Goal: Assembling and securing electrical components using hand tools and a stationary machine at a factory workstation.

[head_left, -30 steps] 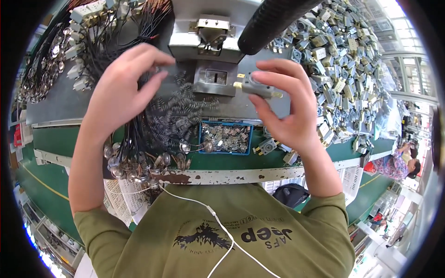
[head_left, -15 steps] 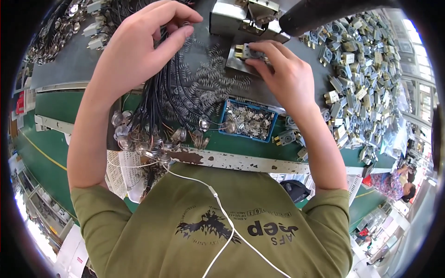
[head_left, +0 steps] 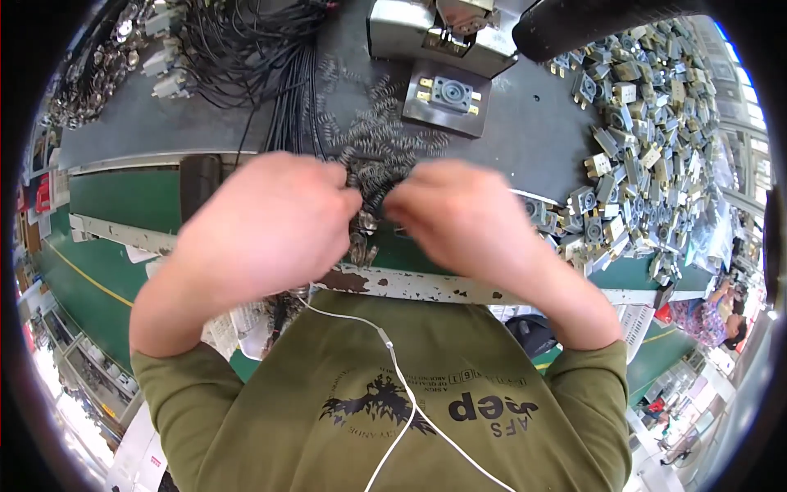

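Note:
Both hands have come together low over the bench's near edge, smeared by motion. My left hand (head_left: 275, 217) is closed, its fingers curled at the left side of a heap of small coil springs (head_left: 389, 139). Across a narrow gap, my right hand (head_left: 459, 213) is closed too, its fingers pressed together by the near end of the springs. What either hand holds, if anything, cannot be made out. A grey plug housing with brass pins (head_left: 451, 93) lies on a metal block (head_left: 469, 123), untouched. The blue tray of small metal parts is mostly hidden under my right hand.
A steel fixture (head_left: 400, 31) stands behind the block, with a thick dark tube (head_left: 574, 26) beside it. Many grey housings (head_left: 635, 148) are heaped on the right. Black cables (head_left: 246, 53) lie at the back left. A white earphone cord (head_left: 385, 336) hangs over my shirt.
My left hand came down and nearer from above the cables. My right hand let go of the plug housing on the block and moved nearer and left, beside the springs.

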Action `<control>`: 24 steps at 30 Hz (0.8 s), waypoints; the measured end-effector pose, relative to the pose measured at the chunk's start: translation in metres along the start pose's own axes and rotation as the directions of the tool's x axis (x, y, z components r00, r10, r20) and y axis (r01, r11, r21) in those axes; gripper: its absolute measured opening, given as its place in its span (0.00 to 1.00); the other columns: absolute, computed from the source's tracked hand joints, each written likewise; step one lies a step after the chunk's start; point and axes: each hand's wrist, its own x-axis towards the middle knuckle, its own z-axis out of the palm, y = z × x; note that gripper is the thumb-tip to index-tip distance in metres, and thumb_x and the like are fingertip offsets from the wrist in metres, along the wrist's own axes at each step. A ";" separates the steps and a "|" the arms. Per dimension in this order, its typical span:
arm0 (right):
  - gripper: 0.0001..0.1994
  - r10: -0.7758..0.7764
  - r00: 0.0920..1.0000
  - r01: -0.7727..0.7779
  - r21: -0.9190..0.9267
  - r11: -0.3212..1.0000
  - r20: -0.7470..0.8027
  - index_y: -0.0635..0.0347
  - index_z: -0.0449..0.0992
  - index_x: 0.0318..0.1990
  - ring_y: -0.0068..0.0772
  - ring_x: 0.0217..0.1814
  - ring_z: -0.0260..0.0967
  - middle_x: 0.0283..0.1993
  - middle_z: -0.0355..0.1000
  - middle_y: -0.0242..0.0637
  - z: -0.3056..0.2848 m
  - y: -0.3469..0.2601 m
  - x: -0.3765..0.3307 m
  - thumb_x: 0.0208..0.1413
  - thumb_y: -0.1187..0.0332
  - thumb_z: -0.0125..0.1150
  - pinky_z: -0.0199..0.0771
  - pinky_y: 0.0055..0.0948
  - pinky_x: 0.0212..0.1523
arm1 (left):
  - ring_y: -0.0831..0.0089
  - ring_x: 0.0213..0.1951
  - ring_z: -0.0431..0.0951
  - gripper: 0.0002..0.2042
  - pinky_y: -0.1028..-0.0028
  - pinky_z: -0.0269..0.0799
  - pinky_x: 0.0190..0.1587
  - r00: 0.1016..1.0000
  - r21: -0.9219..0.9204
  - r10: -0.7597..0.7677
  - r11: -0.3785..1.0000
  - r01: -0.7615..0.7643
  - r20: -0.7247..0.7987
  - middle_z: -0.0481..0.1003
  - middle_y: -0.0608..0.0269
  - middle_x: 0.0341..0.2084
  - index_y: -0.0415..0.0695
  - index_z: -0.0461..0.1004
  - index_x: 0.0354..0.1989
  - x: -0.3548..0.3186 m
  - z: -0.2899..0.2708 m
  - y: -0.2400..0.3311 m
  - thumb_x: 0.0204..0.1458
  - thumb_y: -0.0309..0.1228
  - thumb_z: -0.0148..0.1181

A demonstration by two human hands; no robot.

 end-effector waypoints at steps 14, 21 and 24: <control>0.07 0.056 0.998 -0.051 0.255 0.966 -0.010 0.64 0.79 0.38 0.29 0.29 0.78 0.29 0.78 0.36 -0.064 -0.007 0.001 0.56 0.72 0.71 0.76 0.26 0.30 | 0.57 0.31 0.80 0.07 0.60 0.76 0.37 0.998 -0.031 0.031 0.999 -0.029 0.058 0.74 0.57 0.24 0.41 0.77 0.29 -0.018 -0.006 0.002 0.52 0.32 0.61; 0.09 0.284 0.876 -0.481 0.657 0.581 0.390 0.66 0.84 0.45 0.12 0.29 0.74 0.30 0.80 0.29 -0.069 0.047 -0.018 0.63 0.70 0.69 0.71 0.17 0.27 | 0.57 0.34 0.79 0.07 0.62 0.75 0.37 0.855 -0.189 0.101 0.956 -0.225 -0.510 0.75 0.60 0.30 0.44 0.81 0.40 0.021 -0.035 -0.016 0.54 0.28 0.67; 0.08 0.369 0.920 -0.390 0.404 0.827 0.132 0.62 0.85 0.46 0.23 0.30 0.76 0.31 0.80 0.35 -0.040 0.052 -0.032 0.60 0.71 0.70 0.75 0.23 0.32 | 0.65 0.35 0.79 0.16 0.68 0.75 0.39 0.823 -0.115 0.111 0.971 -0.208 -0.558 0.75 0.59 0.34 0.42 0.81 0.49 0.053 -0.033 -0.018 0.50 0.18 0.67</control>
